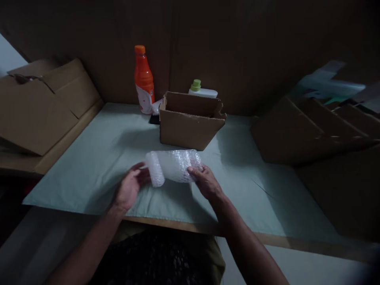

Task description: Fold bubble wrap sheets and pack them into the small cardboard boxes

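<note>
Right hand point(204, 180) pinches bubble wrap point(181, 165); left hand point(132, 185), loosely open, beside rolled end point(155, 169). Best keep wrap taut, turn evenly.

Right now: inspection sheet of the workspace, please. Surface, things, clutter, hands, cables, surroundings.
Surface: pale green cloth, lightly wrinkled.
Things: bubble wrap, rolled at its left end; open cardboard box beyond it.
Clutter: orange bottle, upright; white container with green cap, partly hidden by the box.
Hands: right hand grips the bubble wrap's right end; left hand open beside the rolled end, contact unclear.
Cables: nothing seen.
Surroundings: cardboard panel behind; left carton and right carton flank the cloth; dim light.
</note>
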Motion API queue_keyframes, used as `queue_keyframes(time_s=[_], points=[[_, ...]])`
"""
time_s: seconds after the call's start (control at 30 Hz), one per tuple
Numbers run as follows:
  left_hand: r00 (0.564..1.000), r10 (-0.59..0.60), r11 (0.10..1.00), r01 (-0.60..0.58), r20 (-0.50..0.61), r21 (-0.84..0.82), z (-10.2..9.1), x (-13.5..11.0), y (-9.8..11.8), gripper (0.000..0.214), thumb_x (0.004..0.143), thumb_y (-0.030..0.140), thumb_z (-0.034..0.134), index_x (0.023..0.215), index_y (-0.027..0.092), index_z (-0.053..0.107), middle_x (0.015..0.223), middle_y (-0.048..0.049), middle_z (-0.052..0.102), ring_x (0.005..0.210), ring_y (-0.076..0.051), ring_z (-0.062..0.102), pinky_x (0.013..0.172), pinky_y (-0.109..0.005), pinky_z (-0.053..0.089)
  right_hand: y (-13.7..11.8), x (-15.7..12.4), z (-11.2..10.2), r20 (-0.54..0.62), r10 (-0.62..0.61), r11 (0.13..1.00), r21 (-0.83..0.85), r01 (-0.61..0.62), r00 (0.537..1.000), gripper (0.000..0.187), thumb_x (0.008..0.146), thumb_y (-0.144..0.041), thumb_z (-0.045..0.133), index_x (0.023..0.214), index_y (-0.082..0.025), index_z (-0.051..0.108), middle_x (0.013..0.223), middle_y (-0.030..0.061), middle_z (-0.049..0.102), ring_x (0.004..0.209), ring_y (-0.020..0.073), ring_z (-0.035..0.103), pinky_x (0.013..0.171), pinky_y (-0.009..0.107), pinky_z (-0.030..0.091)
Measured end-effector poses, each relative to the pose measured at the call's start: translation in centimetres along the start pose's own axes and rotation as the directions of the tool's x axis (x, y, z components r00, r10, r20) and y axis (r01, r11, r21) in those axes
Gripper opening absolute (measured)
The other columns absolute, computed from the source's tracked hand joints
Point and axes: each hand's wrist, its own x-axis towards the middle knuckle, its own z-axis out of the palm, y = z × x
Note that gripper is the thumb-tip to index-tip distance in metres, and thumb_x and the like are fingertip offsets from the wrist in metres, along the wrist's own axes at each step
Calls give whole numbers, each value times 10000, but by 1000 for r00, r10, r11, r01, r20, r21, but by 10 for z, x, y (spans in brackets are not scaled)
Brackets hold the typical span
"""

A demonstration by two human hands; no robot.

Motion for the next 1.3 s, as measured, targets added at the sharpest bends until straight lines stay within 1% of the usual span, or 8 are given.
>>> queue_keyframes(time_s=[0.1,0.2,0.3,0.53,0.73,0.9,1.1,1.3], points=[[897,387,893,-307,-211,330,-19,-4,4,461,888,439,513,1273,192,573,1229,-128,682,1158,-280,639,986,-462,515,2,6,-18,-115,16,990,-135,-31,993,536,597,-502,840,987,-164,700,813,40,689,697,168,587,671,299,457],[764,582,495,-604,279,625,5,-13,2,476,940,438,524,1369,235,563,1430,-107,594,1372,-293,503,1154,-500,392,7,6,-28,-118,15,970,-238,-43,993,548,648,-520,785,1042,-152,685,793,34,674,662,159,569,625,290,442],[598,290,145,-799,747,583,42,-6,-12,477,937,405,568,1388,253,584,1504,-90,557,1466,-308,409,1241,-532,253,12,2,-30,-97,-33,926,-378,-6,995,554,689,-532,726,1085,-149,674,781,33,673,652,164,571,604,287,443],[764,115,-225,-603,635,766,-8,18,-21,461,974,345,512,1405,197,576,1535,-139,524,1447,-329,437,1223,-594,226,0,-14,-59,-133,-172,517,-856,-25,976,379,819,-407,562,1090,-185,705,773,42,724,631,182,614,615,289,444],[713,343,-383,-489,612,784,-46,16,12,286,892,244,492,966,183,762,1207,-142,724,1212,-323,620,1136,-556,378,-5,-19,-84,-146,-156,170,-978,-120,977,423,873,-381,548,1212,-162,676,822,97,750,728,257,691,657,329,461],[749,430,-306,-403,503,862,-35,41,34,268,850,239,488,759,173,731,1076,-148,752,1016,-320,692,996,-523,503,-15,-26,-111,-114,-418,113,-991,-73,902,559,849,-520,594,1271,-158,647,1078,171,737,977,347,691,825,461,514],[772,453,224,-582,445,782,23,103,45,631,816,306,591,1417,128,527,1405,-164,601,1239,-303,610,1070,-462,498,-44,15,-97,-124,-394,436,-897,67,911,664,836,-611,612,1340,-180,585,1168,174,700,863,279,678,718,413,546],[775,474,556,-631,418,540,84,166,20,766,709,164,654,1446,150,447,1446,-167,555,1222,-286,603,1079,-457,491,-48,91,-72,-124,-422,610,-771,181,898,531,775,-524,647,1176,-180,588,1045,121,708,763,232,635,648,366,511]])
